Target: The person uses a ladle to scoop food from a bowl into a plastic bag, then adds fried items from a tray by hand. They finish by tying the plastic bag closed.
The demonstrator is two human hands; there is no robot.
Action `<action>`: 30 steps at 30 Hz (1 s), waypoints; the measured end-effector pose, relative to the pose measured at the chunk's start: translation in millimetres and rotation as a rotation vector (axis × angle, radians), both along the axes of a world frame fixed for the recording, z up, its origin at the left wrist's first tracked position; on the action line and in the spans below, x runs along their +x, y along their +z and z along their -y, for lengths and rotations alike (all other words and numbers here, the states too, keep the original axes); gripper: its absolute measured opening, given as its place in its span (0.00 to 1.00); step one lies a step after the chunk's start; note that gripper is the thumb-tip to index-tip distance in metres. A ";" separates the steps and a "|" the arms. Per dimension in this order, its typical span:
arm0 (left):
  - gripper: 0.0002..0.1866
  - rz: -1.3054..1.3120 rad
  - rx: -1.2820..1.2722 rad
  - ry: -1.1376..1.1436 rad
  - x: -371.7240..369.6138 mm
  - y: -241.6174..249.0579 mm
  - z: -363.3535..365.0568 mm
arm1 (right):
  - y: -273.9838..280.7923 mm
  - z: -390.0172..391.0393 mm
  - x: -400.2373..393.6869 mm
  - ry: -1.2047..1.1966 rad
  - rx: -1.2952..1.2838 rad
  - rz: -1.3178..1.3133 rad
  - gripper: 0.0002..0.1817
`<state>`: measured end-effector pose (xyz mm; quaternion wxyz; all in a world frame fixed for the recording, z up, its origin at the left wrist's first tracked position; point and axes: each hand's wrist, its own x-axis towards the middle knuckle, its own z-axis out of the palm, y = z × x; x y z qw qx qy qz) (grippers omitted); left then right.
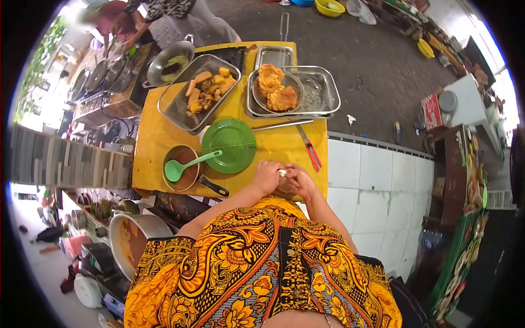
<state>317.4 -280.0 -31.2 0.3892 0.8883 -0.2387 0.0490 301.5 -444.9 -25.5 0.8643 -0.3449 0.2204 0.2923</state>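
My left hand [267, 176] and my right hand [299, 180] are close together at the table's near edge, fingers closed around a small whitish thing [282, 173]. Its kind is not clear, and fingers hide most of it. Just beyond my left hand lies a green plate [228, 146]. To its left, a pan [181, 179] of brownish sauce has a light green ladle [175, 170] resting in it. A knife with a red handle [313, 157] lies past my right hand, near a metal rod-like utensil [283, 125].
On the yellow table [153, 128] stand a wire basket [186, 117] of fried pieces and a metal tray [322, 90] with a strainer of golden fried food [281, 98]. A wok [170, 61] is at the back left. Another person [186, 22] stands beyond; a large pot [121, 240] is lower left.
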 end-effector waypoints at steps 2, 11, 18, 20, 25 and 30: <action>0.06 -0.119 0.034 0.021 1.7 -14.2 -1.6 | -5.3 2.1 0.6 0.012 0.039 0.000 0.18; 0.06 -0.852 -0.350 0.123 16.2 -5.9 -9.6 | 15.3 -30.2 -27.8 -0.148 -0.745 0.332 0.11; 0.08 -1.256 -0.543 0.216 20.3 22.2 0.7 | 30.3 -32.9 -41.3 -0.121 -1.154 0.539 0.11; 0.12 -1.214 -0.562 0.125 19.9 15.7 -3.1 | 27.4 -32.2 -39.9 -0.164 -1.084 0.445 0.13; 0.18 -1.149 -0.561 -0.078 16.3 21.5 -13.2 | 45.1 -32.7 -40.0 -0.117 -0.944 0.336 0.14; 0.18 -1.167 -0.745 -0.072 20.7 9.9 -8.6 | 12.3 -29.5 -36.7 -0.144 -0.876 0.309 0.15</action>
